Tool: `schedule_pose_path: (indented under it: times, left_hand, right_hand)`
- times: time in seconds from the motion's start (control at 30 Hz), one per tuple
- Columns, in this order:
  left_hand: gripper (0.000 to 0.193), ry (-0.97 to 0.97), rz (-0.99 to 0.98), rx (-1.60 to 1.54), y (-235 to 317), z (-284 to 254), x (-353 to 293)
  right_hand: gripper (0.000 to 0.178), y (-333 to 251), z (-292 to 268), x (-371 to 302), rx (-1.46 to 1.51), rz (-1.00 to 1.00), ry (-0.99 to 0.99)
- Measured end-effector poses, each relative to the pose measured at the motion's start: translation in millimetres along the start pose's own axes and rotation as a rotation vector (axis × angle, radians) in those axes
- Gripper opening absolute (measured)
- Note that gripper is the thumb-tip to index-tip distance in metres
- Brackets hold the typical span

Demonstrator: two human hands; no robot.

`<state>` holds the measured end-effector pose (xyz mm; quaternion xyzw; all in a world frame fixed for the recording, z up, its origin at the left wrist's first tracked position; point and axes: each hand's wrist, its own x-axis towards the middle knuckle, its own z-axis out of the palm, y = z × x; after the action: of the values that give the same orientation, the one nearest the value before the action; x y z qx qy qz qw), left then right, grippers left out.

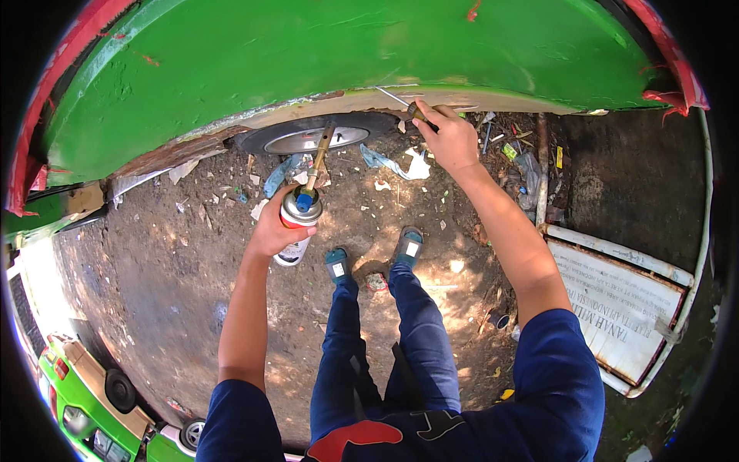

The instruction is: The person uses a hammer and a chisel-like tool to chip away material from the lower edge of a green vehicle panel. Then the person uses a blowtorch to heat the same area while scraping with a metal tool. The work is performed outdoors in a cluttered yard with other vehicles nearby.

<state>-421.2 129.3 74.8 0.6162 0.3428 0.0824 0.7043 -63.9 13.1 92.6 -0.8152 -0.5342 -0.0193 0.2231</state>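
The green car panel (346, 54) walls off my front; open dirt ground (154, 262) lies left, a white signboard (616, 300) blocks right.

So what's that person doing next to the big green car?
A person stands by a green car body, above its wheel. The left hand holds a gas canister torch, nozzle pointing up at the bare lower edge. The right hand presses a thin metal tool against that edge. Scraps litter the dirt ground.

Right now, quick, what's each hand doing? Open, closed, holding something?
Left hand: closed around a gas torch canister, nozzle aimed at the green car body.
Right hand: closed on a thin metal tool at the wheel arch edge.
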Motion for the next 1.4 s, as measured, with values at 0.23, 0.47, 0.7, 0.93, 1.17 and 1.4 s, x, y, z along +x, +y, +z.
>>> schedule_pose_path:
  times: [0.23,0.47,0.7,0.93,1.17,1.4]
  left_hand:
    - [0.088,0.018,-0.044,0.011,-8.7,9.2,-2.6]
    - [0.085,0.058,0.009,0.029,-15.7,21.6,0.0]
    - [0.087,0.064,-0.039,-0.013,-11.1,13.8,-10.6]
    - [0.089,0.059,-0.046,0.03,-6.4,10.9,4.5]
    - [0.081,0.027,-0.034,0.013,-16.2,4.1,18.3]
    - [0.086,0.099,-0.046,-0.005,-27.0,-8.2,-0.5]
  right_hand:
    - [0.039,3.0,-19.0,37.9,0.218,0.137,-0.339]
    - [0.041,-9.3,6.1,16.2,0.506,0.461,-0.341]
    - [0.041,0.9,-8.4,18.9,0.342,0.34,-0.334]
    - [0.04,-11.1,-14.3,34.2,0.37,0.416,-0.464]
    - [0.041,-17.6,-5.1,26.7,0.393,0.36,-0.407]
    - [0.041,-19.0,6.2,23.6,0.486,0.398,-0.36]
